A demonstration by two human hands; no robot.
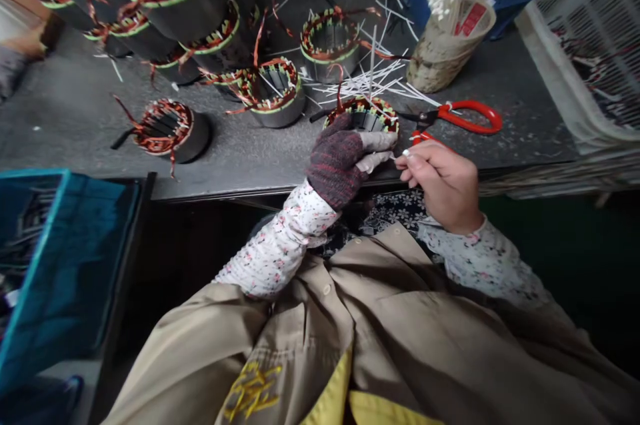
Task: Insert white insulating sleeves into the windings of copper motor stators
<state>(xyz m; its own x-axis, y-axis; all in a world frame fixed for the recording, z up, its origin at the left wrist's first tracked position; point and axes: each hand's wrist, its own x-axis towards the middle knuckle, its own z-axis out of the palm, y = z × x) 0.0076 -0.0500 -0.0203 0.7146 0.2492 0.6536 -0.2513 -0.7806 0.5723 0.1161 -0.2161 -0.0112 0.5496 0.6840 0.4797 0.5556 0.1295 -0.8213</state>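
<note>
My left hand (pixel 340 161) wears a dark knitted glove with two pale-wrapped fingers and holds the near side of a stator (pixel 369 113). This ring has copper windings and green slot liners, and my fingers hide its front. Just right of it, my bare right hand (pixel 443 181) is closed in a pinch on a thin white strip (pixel 393 158); most of the strip is hidden by the fingers. Red-handled scissors (pixel 470 117) lie beside the stator, their blades pointing toward it. Behind it are scattered thin white strips (pixel 360 85).
More stators stand close by: one at left (pixel 173 131), one in the middle (pixel 275 95), one behind (pixel 330 41). Further stators (pixel 165 11) are stacked at back left. A cup (pixel 440 51) holds white-tipped sticks. A white basket (pixel 550 91) and a blue bin (pixel 65 265) flank the bench.
</note>
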